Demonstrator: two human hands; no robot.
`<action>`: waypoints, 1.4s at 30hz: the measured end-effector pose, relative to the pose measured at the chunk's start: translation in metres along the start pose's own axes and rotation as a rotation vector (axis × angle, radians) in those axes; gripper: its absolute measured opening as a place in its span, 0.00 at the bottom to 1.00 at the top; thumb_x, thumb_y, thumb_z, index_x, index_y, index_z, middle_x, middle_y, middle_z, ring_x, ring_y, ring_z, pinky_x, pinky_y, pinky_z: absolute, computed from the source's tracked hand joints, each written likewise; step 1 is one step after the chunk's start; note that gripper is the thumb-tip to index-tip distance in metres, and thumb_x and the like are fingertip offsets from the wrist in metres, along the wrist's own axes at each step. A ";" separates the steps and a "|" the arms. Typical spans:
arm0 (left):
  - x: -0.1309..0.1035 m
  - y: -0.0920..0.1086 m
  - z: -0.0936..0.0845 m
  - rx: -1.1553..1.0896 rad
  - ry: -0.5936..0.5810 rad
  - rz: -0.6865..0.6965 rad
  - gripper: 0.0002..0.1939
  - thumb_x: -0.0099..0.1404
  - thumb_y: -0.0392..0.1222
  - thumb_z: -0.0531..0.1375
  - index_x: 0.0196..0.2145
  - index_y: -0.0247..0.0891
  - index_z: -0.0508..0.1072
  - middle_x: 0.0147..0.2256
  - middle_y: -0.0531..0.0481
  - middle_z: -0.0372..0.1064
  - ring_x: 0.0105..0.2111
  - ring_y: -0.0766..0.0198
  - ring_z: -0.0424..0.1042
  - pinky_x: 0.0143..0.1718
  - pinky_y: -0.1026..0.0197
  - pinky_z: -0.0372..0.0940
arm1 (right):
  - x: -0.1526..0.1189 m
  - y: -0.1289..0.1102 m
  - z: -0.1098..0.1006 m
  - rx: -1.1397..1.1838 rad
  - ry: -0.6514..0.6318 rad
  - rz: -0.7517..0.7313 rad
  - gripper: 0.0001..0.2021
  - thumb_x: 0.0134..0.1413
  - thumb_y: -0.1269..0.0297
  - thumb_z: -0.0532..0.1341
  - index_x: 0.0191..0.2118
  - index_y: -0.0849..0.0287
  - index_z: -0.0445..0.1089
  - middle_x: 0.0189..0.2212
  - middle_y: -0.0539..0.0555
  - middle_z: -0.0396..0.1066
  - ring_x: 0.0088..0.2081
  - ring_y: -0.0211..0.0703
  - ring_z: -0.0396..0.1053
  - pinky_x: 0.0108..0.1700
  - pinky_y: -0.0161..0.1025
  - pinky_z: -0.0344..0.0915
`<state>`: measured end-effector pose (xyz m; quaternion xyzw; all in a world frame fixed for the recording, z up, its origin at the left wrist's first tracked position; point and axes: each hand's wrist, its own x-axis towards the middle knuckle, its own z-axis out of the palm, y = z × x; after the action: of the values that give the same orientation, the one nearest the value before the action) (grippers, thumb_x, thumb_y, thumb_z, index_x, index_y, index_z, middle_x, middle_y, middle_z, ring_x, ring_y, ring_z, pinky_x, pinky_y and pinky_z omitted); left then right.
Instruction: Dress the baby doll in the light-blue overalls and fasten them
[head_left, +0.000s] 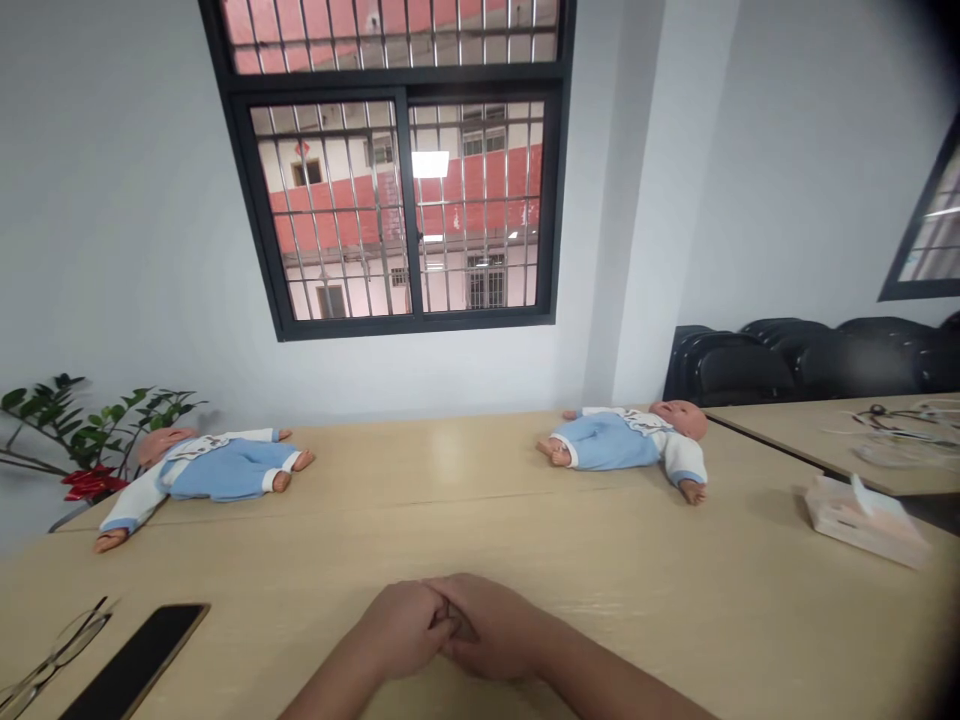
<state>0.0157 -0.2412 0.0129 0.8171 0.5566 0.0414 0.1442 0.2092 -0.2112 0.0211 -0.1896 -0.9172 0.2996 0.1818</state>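
My left hand (401, 630) and my right hand (495, 628) rest clasped together on the light wooden table (465, 510), fingers interlocked, holding nothing else. Far across the table a baby doll in blue and white clothes (206, 468) lies on its back at the left. A second, similar baby doll (628, 438) lies on its back at the right, its head toward the right.
A black phone (135, 665) and a pair of glasses (52, 660) lie near the front left edge. A tissue box (862, 518) sits at the right. A potted plant (82, 435) stands at far left. Black chairs (810, 365) and another table with cables (892, 425) are behind.
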 end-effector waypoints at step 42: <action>-0.001 -0.002 0.002 -0.009 0.018 0.005 0.15 0.67 0.47 0.54 0.28 0.43 0.77 0.32 0.49 0.80 0.32 0.58 0.74 0.29 0.58 0.52 | 0.001 -0.003 -0.002 -0.022 -0.019 0.029 0.20 0.54 0.67 0.61 0.54 0.56 0.68 0.50 0.57 0.74 0.49 0.51 0.70 0.51 0.44 0.64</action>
<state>0.0139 -0.2417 0.0099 0.8173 0.5558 0.0515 0.1429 0.2086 -0.2117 0.0244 -0.2020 -0.9194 0.2937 0.1664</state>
